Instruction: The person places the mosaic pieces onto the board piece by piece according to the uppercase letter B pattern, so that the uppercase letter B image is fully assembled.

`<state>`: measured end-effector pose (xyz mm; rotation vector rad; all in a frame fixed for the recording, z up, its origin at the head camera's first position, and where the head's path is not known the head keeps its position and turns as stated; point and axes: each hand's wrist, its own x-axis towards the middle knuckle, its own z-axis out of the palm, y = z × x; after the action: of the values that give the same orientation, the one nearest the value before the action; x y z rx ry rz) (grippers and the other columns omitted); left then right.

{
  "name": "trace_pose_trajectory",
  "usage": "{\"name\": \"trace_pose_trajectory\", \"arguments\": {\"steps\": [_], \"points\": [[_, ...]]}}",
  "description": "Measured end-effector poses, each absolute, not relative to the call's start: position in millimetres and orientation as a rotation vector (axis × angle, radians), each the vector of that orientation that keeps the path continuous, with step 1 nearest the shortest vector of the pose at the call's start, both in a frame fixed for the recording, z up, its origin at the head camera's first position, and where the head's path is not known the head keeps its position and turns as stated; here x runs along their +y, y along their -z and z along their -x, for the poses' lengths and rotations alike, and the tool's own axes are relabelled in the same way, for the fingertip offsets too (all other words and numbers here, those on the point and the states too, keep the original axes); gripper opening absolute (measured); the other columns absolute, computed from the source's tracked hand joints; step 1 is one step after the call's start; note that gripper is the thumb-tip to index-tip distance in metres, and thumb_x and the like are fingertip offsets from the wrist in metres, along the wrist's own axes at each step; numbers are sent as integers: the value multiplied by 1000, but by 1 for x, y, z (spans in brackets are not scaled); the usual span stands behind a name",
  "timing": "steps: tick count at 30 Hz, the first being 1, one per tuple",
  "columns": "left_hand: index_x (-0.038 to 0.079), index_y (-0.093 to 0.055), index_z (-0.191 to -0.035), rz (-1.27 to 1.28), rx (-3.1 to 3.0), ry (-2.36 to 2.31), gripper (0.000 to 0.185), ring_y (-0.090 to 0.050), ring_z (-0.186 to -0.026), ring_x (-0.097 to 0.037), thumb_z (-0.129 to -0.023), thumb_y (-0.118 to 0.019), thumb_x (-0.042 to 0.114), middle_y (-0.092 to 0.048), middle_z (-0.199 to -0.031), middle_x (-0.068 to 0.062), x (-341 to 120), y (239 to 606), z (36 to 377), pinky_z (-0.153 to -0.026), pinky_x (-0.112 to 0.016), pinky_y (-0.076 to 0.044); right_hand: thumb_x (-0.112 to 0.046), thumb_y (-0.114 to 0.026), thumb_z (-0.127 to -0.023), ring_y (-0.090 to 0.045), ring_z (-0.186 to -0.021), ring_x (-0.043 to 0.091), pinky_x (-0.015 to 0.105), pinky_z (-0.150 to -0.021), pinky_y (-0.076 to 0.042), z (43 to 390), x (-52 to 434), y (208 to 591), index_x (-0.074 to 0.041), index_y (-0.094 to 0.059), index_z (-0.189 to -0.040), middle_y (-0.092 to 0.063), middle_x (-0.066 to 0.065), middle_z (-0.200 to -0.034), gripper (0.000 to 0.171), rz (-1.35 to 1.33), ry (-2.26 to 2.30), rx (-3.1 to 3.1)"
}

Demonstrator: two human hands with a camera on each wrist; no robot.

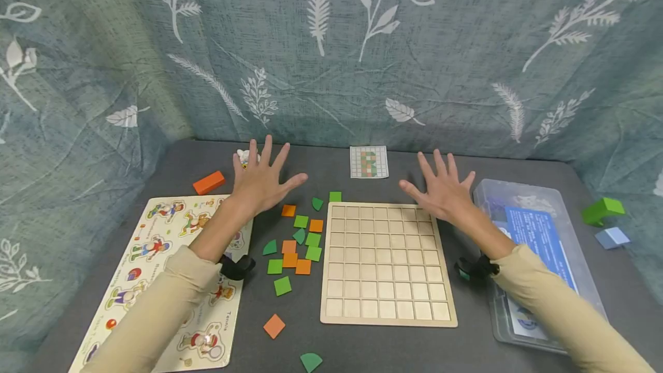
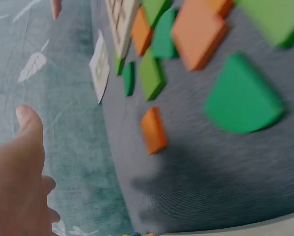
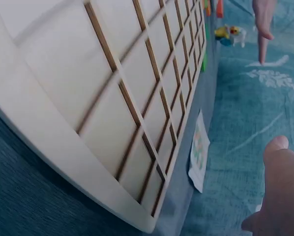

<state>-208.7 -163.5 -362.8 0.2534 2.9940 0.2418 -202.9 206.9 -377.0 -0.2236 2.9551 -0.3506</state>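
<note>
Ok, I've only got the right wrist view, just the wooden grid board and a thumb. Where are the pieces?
Observer: In the head view, the green and orange tiles lie loose on the table left of the grid board, none in it.
Operator: And the hands?
Observer: Both hover empty, fingers spread: the left hand beyond the tiles, the right hand over the board's far right corner.
Operator: Anything right of the board?
Observer: A clear plastic box with a blue printed sheet inside.

Head view high above the grid board (image 1: 388, 263), wrist views low, close, sharing its pattern card (image 1: 369, 162).
</note>
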Motion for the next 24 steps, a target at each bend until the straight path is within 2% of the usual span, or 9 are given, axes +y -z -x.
{"name": "trace_pose_trajectory", "arguments": {"steps": [3,6,11,14,18,21,24], "points": [[24,-4,-158,-310,2948,-280,87,9,-148,-46,-92,-34,73,9,-164,-16,-164,369,199,-111,-73,1,-79,-23,-89,5,-147,52,84,-99,0,198,207,378,-20,-4,-158,2,21,-163,93,240,362,2953],[21,-11,-157,-429,2922,-401,82,2,-149,-47,-95,-42,64,4,-164,-17,-166,376,188,-113,-70,-7,-76,-25,-91,2,-147,51,83,-101,-2,193,210,377,-20,-3,-158,1,21,-163,89,288,407,2923],[19,-24,-155,-611,2855,-697,75,-13,-147,-48,-95,-54,52,-8,-163,-19,-166,387,165,-109,-69,-24,-58,-36,-100,-7,-148,47,74,-109,-12,186,217,379,-16,-7,-158,-5,21,-163,77,525,681,2712],[17,-29,-153,-635,2816,-787,72,-19,-145,-48,-94,-58,46,-14,-162,-18,-166,391,152,-107,-69,-29,-47,-47,-100,-16,-148,44,67,-112,-22,183,222,385,-12,-18,-156,-15,20,-161,73,688,799,2619],[16,-33,-152,-629,2787,-819,69,-24,-144,-47,-94,-62,40,-21,-160,-18,-168,393,141,-106,-66,-32,-34,-61,-95,-34,-141,42,62,-107,-35,179,230,394,-8,-40,-148,-37,19,-154,63,881,851,2619],[15,-34,-151,-608,2789,-819,67,-28,-142,-46,-94,-62,38,-26,-158,-19,-172,393,138,-107,-66,-32,-28,-66,-92,-46,-133,40,57,-101,-43,178,233,401,-7,-53,-139,-49,19,-145,53,1005,866,2630],[13,-36,-150,-600,2801,-804,64,-31,-140,-46,-95,-61,35,-29,-156,-21,-175,395,137,-107,-65,-32,-28,-67,-91,-54,-127,36,53,-97,-47,178,234,406,-8,-60,-133,-56,15,-138,47,1083,851,2633]]}}
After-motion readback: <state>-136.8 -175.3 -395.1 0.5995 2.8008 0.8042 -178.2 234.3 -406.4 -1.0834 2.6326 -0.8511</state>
